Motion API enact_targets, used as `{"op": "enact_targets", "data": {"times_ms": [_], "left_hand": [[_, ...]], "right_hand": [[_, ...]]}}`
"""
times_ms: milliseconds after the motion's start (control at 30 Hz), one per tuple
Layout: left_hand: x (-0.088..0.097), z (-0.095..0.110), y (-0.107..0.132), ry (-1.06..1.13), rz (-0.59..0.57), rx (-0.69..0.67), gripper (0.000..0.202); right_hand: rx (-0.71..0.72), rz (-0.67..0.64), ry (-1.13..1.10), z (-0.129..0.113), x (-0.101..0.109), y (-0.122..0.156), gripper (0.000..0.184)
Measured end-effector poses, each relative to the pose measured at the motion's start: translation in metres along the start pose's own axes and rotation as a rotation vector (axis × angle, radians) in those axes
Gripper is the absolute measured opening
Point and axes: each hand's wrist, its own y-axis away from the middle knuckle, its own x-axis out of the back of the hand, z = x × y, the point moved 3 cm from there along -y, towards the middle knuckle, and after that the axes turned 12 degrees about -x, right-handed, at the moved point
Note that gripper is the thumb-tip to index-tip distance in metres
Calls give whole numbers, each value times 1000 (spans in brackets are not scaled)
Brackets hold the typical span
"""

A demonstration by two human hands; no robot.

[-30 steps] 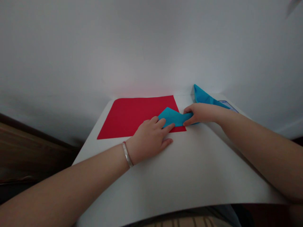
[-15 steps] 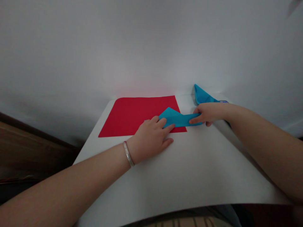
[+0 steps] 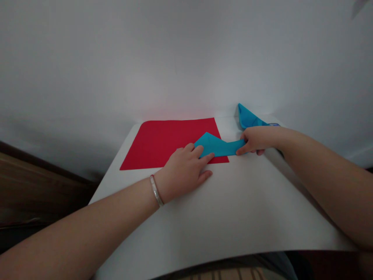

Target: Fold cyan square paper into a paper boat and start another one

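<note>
A folded blue paper (image 3: 219, 146) lies on the white table (image 3: 233, 210), partly over a red paper sheet (image 3: 171, 140). My left hand (image 3: 185, 171) presses on the blue paper's left end with its fingertips flat, a silver bangle on the wrist. My right hand (image 3: 256, 140) pinches the paper's right end between thumb and fingers.
A second folded blue paper shape (image 3: 247, 116) stands at the table's far right, by the white wall. A phone (image 3: 274, 125) lies partly hidden behind my right hand. The table's near edge runs just above my lap; a dark wooden surface lies at the left.
My right hand slid to the right along the blue paper's edge, from its middle to its right end. The left hand stayed pressed on the left end.
</note>
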Motion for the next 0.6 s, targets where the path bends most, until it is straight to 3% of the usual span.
{"op": "enact_targets", "data": {"times_ms": [233, 433, 600], "left_hand": [[-3, -2, 0, -11, 14, -10, 50], [-7, -3, 3, -24, 18, -34, 50], [-11, -4, 3, -41, 34, -28, 50]], "right_hand": [[-19, -110, -87, 6, -2, 1, 29], [31, -200, -212, 15, -4, -3, 10], [88, -175, -193, 16, -2, -5, 4]]}}
